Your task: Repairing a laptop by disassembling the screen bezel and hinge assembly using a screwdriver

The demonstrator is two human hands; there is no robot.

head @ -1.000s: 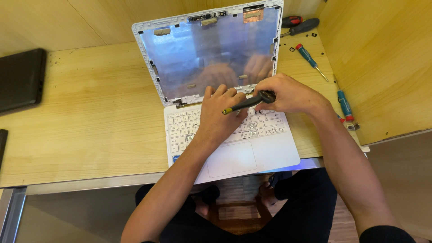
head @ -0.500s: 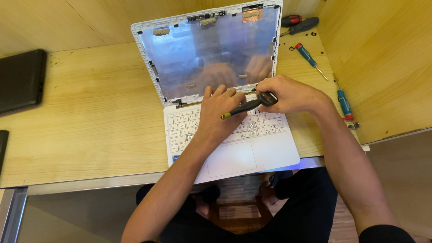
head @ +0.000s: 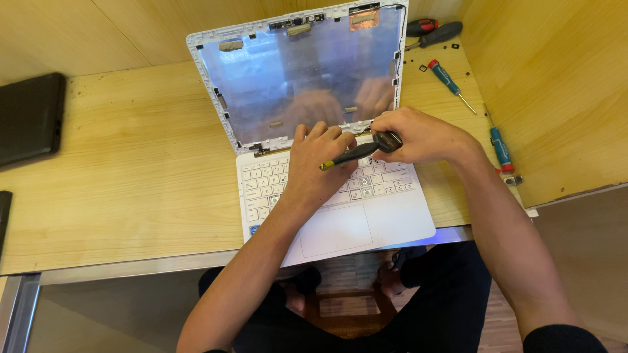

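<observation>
The right hand [head: 418,136] is closed around the black handle of a screwdriver [head: 356,152], which lies nearly flat across the top rows of the keyboard with its yellow-tipped end pointing left, over the back of the other hand. The left hand [head: 318,163] rests palm down on the keyboard [head: 386,183], fingers loosely spread and holding nothing, the fingertips [head: 322,129] reaching up to the hinge edge at the bottom of the lid. Both hands sit on a white laptop [head: 366,225] that lies open at the front edge of a light wooden desk [head: 131,170]. The laptop's lid [head: 297,75] has no screen panel in it: the bare, shiny inner back shows, framed by a white rim, and it mirrors the two hands faintly. To the right of the lid, well apart from the hands, a screwdriver with a red and black handle [head: 435,31] lies by the wall, and a thinner one with a blue and red handle [head: 450,82] lies just below it. Another blue-handled screwdriver [head: 500,147] lies along the right wall, near the right wrist. A flat black device [head: 29,117] sits at the far left of the desk.
</observation>
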